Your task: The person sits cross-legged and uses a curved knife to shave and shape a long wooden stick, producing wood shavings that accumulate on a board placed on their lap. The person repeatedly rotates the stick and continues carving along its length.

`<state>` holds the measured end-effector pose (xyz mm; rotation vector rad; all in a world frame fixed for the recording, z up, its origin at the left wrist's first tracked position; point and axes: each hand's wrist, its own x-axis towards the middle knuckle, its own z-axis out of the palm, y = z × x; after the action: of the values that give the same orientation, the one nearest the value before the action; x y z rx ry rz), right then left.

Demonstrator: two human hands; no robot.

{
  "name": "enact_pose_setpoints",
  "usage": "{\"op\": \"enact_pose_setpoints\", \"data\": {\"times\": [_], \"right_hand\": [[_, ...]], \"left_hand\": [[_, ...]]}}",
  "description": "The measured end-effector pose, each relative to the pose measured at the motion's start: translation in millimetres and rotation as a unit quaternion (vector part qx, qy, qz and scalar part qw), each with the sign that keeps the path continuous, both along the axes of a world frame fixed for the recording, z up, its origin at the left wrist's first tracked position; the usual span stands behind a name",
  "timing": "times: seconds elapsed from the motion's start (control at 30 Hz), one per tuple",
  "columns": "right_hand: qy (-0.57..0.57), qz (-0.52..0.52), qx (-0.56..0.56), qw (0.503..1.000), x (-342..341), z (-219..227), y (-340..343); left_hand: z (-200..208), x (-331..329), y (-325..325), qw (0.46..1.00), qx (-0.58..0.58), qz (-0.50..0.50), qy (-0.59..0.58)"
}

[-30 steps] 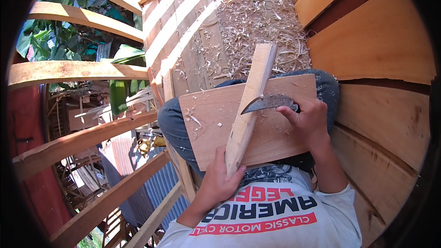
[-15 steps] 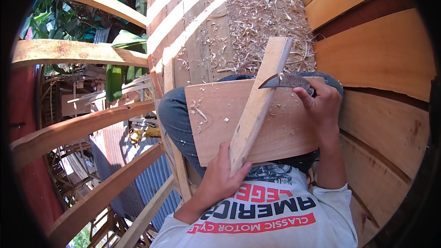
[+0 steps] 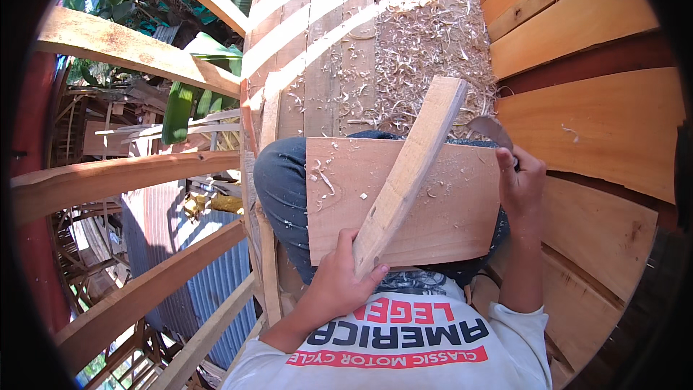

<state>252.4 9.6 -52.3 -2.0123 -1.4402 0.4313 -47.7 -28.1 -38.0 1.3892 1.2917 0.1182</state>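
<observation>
My left hand [image 3: 338,278] is closed around the near end of a pale wooden batten [image 3: 410,177]. The batten slants away to the upper right, across a flat wooden board [image 3: 336,220] that lies over my lap. In my right hand [image 3: 522,180] is a curved knife [image 3: 491,129], its dark blade off to the right of the batten and apart from it. The fingers wrap the handle, which is mostly hidden. A few small shavings and chips rest on the board.
Curled wood shavings [image 3: 433,50] cover much of the plank floor [image 3: 321,76] ahead. A wall of wooden boards [image 3: 592,123] rises close on my right. To the left runs a railing of wooden bars [image 3: 123,177], with corrugated metal sheets [image 3: 220,303] beyond and below.
The knife has come off the batten and swung right toward the wall, its blade turned upward. My left hand keeps its hold; the batten has shifted slightly, and the view has tilted a little.
</observation>
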Motion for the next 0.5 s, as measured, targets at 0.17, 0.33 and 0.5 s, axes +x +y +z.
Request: {"op": "enact_pose_setpoints", "data": {"times": [0.17, 0.33, 0.5], "right_hand": [[-0.043, 0.120, -0.048, 0.991, -49, -2, -31], [-0.107, 0.113, -0.056, 0.986, -39, -10, -25], [-0.154, 0.117, -0.035, 0.981, -25, -13, -13]], "left_hand": [[0, 5, 6, 0.998, 0.046, -0.026, -0.021], [-1, 7, 1, 0.998, 0.065, -0.023, 0.011], [-4, 8, -2, 0.995, 0.094, -0.023, 0.017]]}}
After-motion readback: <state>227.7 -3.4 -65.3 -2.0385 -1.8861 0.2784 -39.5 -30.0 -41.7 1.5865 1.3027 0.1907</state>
